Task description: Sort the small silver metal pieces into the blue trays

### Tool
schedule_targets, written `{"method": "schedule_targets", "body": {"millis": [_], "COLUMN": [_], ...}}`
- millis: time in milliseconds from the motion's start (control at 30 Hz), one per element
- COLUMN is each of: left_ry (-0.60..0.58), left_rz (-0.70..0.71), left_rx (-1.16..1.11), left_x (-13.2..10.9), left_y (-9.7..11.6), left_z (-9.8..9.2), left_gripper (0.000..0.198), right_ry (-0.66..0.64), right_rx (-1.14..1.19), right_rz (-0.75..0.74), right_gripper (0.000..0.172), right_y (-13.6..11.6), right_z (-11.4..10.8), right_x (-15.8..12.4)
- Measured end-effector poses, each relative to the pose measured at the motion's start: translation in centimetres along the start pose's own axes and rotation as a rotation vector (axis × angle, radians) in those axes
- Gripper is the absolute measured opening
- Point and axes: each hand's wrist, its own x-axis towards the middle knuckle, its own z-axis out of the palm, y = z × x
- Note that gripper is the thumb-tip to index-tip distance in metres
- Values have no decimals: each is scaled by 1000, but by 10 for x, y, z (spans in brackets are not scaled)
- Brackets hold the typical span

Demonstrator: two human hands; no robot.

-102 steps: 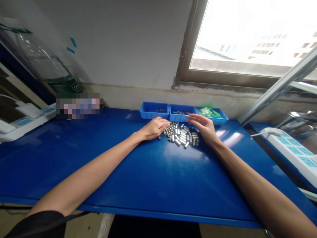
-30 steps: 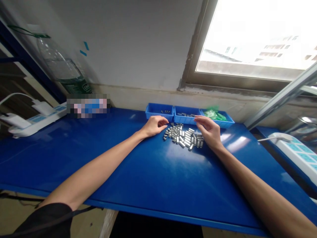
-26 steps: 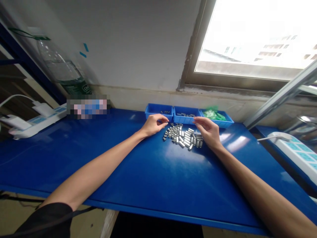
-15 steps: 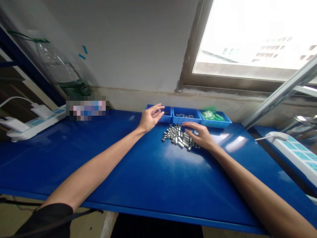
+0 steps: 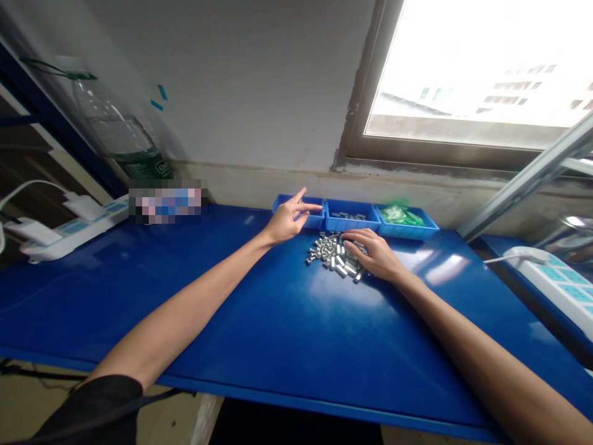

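A heap of small metal cylinders (image 5: 330, 254) lies on the blue table (image 5: 278, 321) in front of three blue trays. My left hand (image 5: 288, 219) hovers over the left tray (image 5: 315, 218) with its fingers spread and nothing visible in them. My right hand (image 5: 373, 253) rests palm down on the right side of the heap, its fingers curled over the pieces; I cannot see whether any piece is pinched. The middle tray (image 5: 352, 217) holds a few metal parts and the right tray (image 5: 404, 217) holds green pieces.
A white power strip (image 5: 69, 225) with plugs lies at the table's left, another power strip (image 5: 551, 278) at the right. A large clear water bottle (image 5: 115, 133) stands against the wall at back left. A slanted metal rail (image 5: 532, 179) crosses under the window.
My left hand rose from beside the heap, reached over the left tray and spread its fingers. My right hand came down from near the middle tray onto the heap.
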Motion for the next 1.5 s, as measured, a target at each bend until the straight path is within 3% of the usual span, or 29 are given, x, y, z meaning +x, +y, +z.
{"method": "schedule_targets", "body": {"millis": [300,467,600,767,933,1100,1200,1367,1500], "left_ry": [12,-210,-341,-390,-377,-410,-424,-388,-348], "left_rz": [94,211,264,241,244,273,270,273,259], "left_rx": [5,254,401,411,423,473,516,482,459], "left_x": [5,-4,-7,-9,-11,-13,-15,-17,-16], "left_y": [18,12,-2,-9,-7,-9,-9,-8,-12], "left_z": [5,2,-2,-5,-4,4,10,11,8], "left_gripper": [27,30,40,33,31,45,51,33,21], "right_ry": [67,238,333,307,219,187,169,103,28], "right_rx": [3,78,309,633,687,580,284,-15,-97], "right_rz": [57,125,250,370,395,286,155,-56,-123], "right_gripper": [28,23,25,33,34,30,25,31,34], "right_y": [0,3,10,15,5,-13,-24,-33,-31], "right_z": [2,3,2,-1,-5,-7,-7,4,18], "right_x": [1,-2,-2,-1,2,24,52,92,99]}}
